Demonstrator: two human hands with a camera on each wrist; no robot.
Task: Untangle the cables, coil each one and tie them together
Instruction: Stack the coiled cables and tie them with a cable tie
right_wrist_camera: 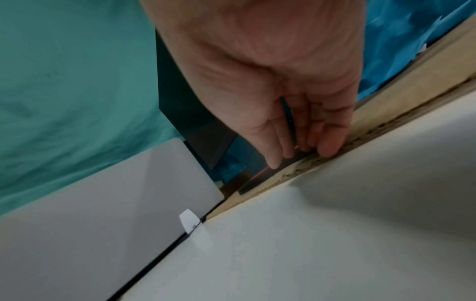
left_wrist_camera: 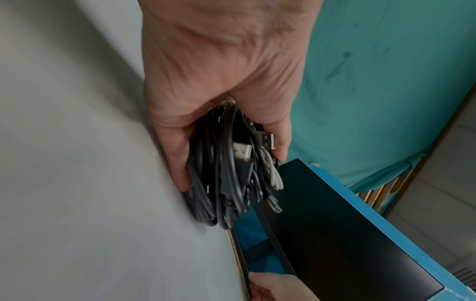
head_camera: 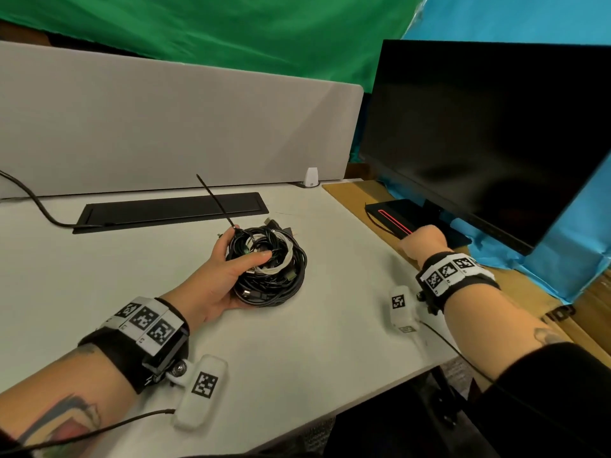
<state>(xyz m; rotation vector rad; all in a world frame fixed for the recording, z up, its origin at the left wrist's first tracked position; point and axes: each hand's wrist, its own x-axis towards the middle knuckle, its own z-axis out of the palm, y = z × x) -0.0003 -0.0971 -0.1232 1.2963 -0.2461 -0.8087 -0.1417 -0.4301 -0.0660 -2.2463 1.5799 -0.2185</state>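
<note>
A round bundle of coiled black cables with one white cable [head_camera: 274,276] [left_wrist_camera: 221,203] lies on the white desk [head_camera: 314,352]. My left hand [head_camera: 248,246] [left_wrist_camera: 231,172] grips its left side, thumb across the top and fingers underneath. A thin black tie strip [head_camera: 215,200] sticks up and back from the bundle. USB and other plugs show among the coils in the left wrist view. My right hand [head_camera: 423,241] [right_wrist_camera: 301,156] is far to the right, its straight fingers touching the black monitor base [head_camera: 393,211] [right_wrist_camera: 253,182] with a red line. A dark sliver shows between its fingers.
A black monitor [head_camera: 489,127] stands at the right on a wooden surface [head_camera: 350,193] beside the desk. A grey divider [head_camera: 165,127] runs along the back, with a white clip [head_camera: 310,176] at its foot. A black cable-slot cover [head_camera: 172,209] lies behind the bundle.
</note>
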